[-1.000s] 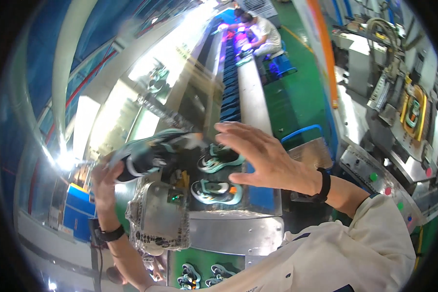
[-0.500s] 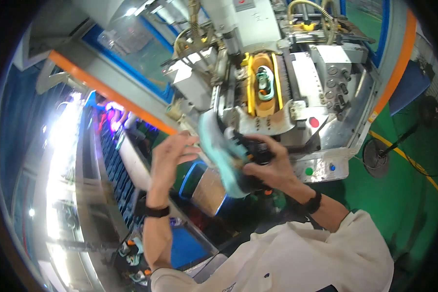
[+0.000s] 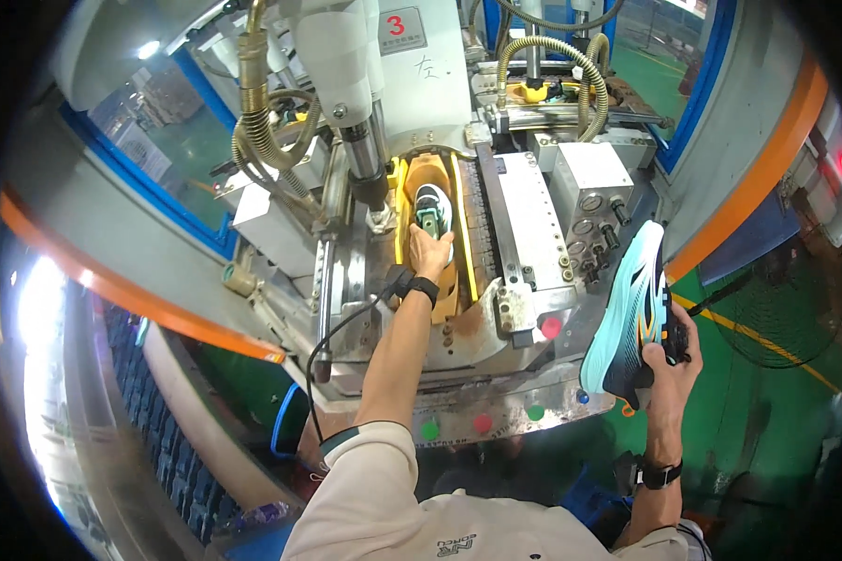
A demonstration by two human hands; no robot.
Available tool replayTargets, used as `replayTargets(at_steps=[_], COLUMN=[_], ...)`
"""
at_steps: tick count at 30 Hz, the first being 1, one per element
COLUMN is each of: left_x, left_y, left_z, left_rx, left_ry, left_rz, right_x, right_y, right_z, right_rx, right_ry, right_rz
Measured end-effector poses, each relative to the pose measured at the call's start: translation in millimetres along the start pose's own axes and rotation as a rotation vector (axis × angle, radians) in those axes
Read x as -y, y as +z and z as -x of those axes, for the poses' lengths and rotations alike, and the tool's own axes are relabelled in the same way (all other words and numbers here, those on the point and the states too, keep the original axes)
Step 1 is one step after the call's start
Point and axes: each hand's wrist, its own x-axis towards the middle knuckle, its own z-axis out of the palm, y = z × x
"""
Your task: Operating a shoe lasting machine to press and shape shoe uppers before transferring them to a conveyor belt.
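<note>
My right hand (image 3: 669,365) grips a turquoise, black and white sneaker (image 3: 627,304) round its ankle opening. The sneaker stands toe up, its sole facing left, to the right of the machine. My left hand (image 3: 428,254) reaches into the press bed and closes round the heel end of a second sneaker (image 3: 444,210), thumb and fingers at its sides. A green and dark insert (image 3: 428,222) shows in that shoe's opening. The second sneaker lies lengthwise in a tan, yellow-edged cradle (image 3: 449,301). Part of its heel is hidden by my hand.
A metal cylinder (image 3: 363,154) hangs just left of the cradle, beside ribbed hoses (image 3: 254,107). Gauges and knobs (image 3: 589,229) sit right. Coloured buttons (image 3: 483,424) line the front panel. An orange-edged frame (image 3: 140,285) flanks the left, and a floor fan (image 3: 767,318) stands far right.
My left hand has moved from beside the held sneaker into the press, onto the second sneaker. My right hand has carried its sneaker to the right. The view has shifted closer to the machine.
</note>
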Motion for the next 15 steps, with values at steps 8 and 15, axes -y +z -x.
replayTargets(at_steps=[8,15], left_x=[27,33], left_y=[-60,-232], left_z=[5,194], left_rx=[0.349,0.577], left_ry=[-0.550,-0.424], left_rz=[1.082,1.165], right_x=[-3,-51], right_y=[96,277], right_z=[-83,-189], right_rx=[0.092,0.632], right_ry=[-0.093,0.079], right_rz=[0.146,0.753])
